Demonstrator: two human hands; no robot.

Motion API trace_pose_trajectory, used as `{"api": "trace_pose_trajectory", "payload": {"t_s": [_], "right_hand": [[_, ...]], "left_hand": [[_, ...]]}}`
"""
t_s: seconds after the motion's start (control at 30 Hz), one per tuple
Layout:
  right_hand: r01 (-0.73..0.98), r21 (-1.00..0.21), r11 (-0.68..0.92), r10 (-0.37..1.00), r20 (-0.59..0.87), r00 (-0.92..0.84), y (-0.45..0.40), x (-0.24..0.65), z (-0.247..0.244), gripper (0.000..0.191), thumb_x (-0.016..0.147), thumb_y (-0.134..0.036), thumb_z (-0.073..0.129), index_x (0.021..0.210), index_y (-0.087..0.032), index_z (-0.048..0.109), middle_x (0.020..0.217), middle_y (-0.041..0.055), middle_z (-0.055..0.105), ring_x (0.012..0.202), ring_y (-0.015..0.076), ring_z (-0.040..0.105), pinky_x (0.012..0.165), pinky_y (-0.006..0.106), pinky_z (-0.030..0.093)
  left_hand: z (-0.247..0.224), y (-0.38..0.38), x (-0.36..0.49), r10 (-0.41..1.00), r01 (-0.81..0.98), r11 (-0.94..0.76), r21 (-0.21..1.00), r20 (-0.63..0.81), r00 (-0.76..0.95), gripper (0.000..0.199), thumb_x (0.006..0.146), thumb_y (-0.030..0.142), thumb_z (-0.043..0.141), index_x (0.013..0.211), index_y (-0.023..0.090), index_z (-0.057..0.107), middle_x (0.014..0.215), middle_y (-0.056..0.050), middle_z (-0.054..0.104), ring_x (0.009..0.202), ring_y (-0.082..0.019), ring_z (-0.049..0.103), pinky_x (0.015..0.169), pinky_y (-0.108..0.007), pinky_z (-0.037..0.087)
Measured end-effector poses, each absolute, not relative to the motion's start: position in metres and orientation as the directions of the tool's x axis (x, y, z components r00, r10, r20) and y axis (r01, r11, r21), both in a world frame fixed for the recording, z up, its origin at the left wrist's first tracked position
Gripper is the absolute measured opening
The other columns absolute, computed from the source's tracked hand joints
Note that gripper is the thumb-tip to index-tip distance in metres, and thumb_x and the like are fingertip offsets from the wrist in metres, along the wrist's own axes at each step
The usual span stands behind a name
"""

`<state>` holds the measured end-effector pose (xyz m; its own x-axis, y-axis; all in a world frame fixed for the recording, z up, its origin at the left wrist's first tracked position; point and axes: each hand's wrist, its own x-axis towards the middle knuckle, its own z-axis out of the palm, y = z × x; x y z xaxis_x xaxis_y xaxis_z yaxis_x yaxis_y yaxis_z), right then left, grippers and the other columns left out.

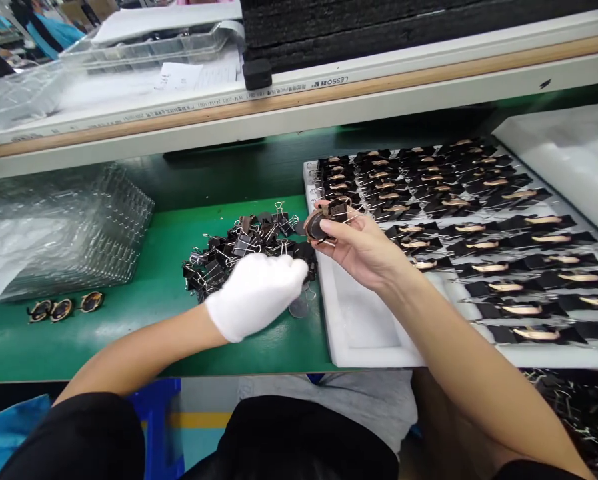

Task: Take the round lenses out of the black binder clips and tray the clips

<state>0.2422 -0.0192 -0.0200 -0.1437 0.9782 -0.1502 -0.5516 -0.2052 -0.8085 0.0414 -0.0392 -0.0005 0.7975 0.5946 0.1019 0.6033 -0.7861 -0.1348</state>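
Note:
My bare right hand (pixel 361 247) grips a round dark piece with a brown-gold rim (pixel 316 225), thumb on its face; a black binder clip (pixel 337 212) is at its upper side. My left hand (pixel 259 293), in a white glove, has its fingers curled over the right end of a pile of black binder clips (pixel 219 257). What its fingertips hold, if anything, is hidden. Just right of the glove, a clear round disc (pixel 299 307) lies on the green table (pixel 179 353). The two hands are close but apart.
A white foam tray (pixel 333 333) at right holds rows of clipped gold-edged pieces (pixel 489 268). Clear plastic trays (pixel 69 233) are stacked at left, with round sunglasses (pixel 61 309) before them. A shelf edge (pixel 289 103) crosses above the table.

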Motion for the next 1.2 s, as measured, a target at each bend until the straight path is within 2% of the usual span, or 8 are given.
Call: {"api": "trace_pose_trajectory", "payload": {"t_s": [0.1,0.2,0.3,0.4,0.57,0.77,0.97,1.2], "right_hand": [[-0.548,-0.815,-0.19,0.977,-0.102,-0.188,-0.022,0.241,-0.016,0.042,0.067,-0.03,0.098,0.101,-0.023,0.075,0.095,-0.0003,0.078,0.08,0.0124,0.071,0.083,0.029,0.061],[-0.502,-0.843,-0.195,0.96,-0.058,-0.275,-0.026,0.237,-0.017,0.037,0.066,-0.034,0.098,0.092,-0.021,0.076,0.093,0.0027,0.079,0.076,0.0142,0.07,0.075,0.03,0.062],[-0.445,-0.868,-0.221,0.915,-0.027,-0.403,-0.029,0.23,-0.022,0.038,0.062,-0.032,0.1,0.09,-0.02,0.078,0.082,0.003,0.078,0.069,0.0163,0.07,0.066,0.031,0.061],[-0.386,-0.893,-0.231,0.885,-0.028,-0.465,-0.031,0.226,-0.03,0.035,0.063,-0.031,0.099,0.089,-0.018,0.08,0.078,0.0042,0.078,0.066,0.0169,0.071,0.066,0.031,0.061],[-0.27,-0.947,-0.177,0.898,-0.043,-0.439,-0.031,0.229,-0.037,0.023,0.072,-0.032,0.095,0.088,-0.019,0.084,0.088,0.0072,0.082,0.081,0.0205,0.077,0.078,0.031,0.062],[-0.15,-0.977,-0.151,0.91,-0.078,-0.407,-0.032,0.232,-0.032,0.022,0.067,-0.031,0.098,0.085,-0.024,0.086,0.093,0.0059,0.083,0.081,0.0217,0.078,0.075,0.03,0.063],[-0.107,-0.983,-0.152,0.893,-0.09,-0.441,-0.031,0.233,-0.028,0.021,0.066,-0.028,0.098,0.084,-0.027,0.087,0.094,0.0039,0.083,0.083,0.0222,0.078,0.077,0.031,0.063],[-0.126,-0.973,-0.194,0.887,-0.119,-0.446,-0.034,0.232,-0.028,0.028,0.063,-0.026,0.099,0.087,-0.025,0.086,0.091,0.0043,0.082,0.079,0.0211,0.076,0.075,0.031,0.063]], "left_hand": [[0.021,-0.029,0.018,0.743,0.708,-0.669,0.227,0.199,0.638,0.021,0.102,0.031,0.056,0.095,0.021,0.073,0.079,-0.001,0.076,0.068,-0.016,0.072,0.067,-0.027,0.052],[0.028,-0.018,0.005,0.919,0.661,-0.385,0.644,0.207,0.335,0.018,0.101,0.033,0.057,0.102,0.021,0.071,0.068,0.005,0.073,0.058,-0.011,0.069,0.065,-0.022,0.052],[0.023,-0.013,0.004,0.959,0.561,-0.2,0.803,0.045,0.278,0.019,0.1,0.034,0.055,0.094,0.019,0.066,0.047,0.008,0.061,0.043,-0.01,0.059,0.053,-0.021,0.047],[0.016,-0.014,0.004,0.95,0.563,-0.165,0.81,-0.022,0.31,0.026,0.1,0.04,0.055,0.086,0.02,0.063,0.043,0.009,0.057,0.036,-0.009,0.049,0.048,-0.022,0.041],[0.01,-0.016,-0.006,0.877,0.643,-0.415,0.644,0.096,0.47,0.046,0.102,0.044,0.042,0.067,0.02,0.06,0.055,0.003,0.066,0.051,-0.01,0.058,0.063,-0.024,0.047],[0.013,-0.018,-0.007,0.891,0.772,-0.379,0.51,-0.023,0.453,0.042,0.075,0.052,0.072,0.058,0.022,0.047,0.049,0.006,0.053,0.047,-0.009,0.046,0.051,-0.024,0.034],[0.008,-0.022,-0.004,0.858,0.758,-0.486,0.434,0.075,0.507,0.042,0.076,0.052,0.07,0.06,0.021,0.045,0.048,0.008,0.044,0.047,-0.008,0.037,0.052,-0.025,0.03],[0.001,-0.022,-0.003,0.862,0.703,-0.483,0.522,0.14,0.488,0.047,0.078,0.046,0.064,0.052,0.02,0.035,0.046,0.007,0.033,0.046,-0.006,0.027,0.047,-0.024,0.025]]}}
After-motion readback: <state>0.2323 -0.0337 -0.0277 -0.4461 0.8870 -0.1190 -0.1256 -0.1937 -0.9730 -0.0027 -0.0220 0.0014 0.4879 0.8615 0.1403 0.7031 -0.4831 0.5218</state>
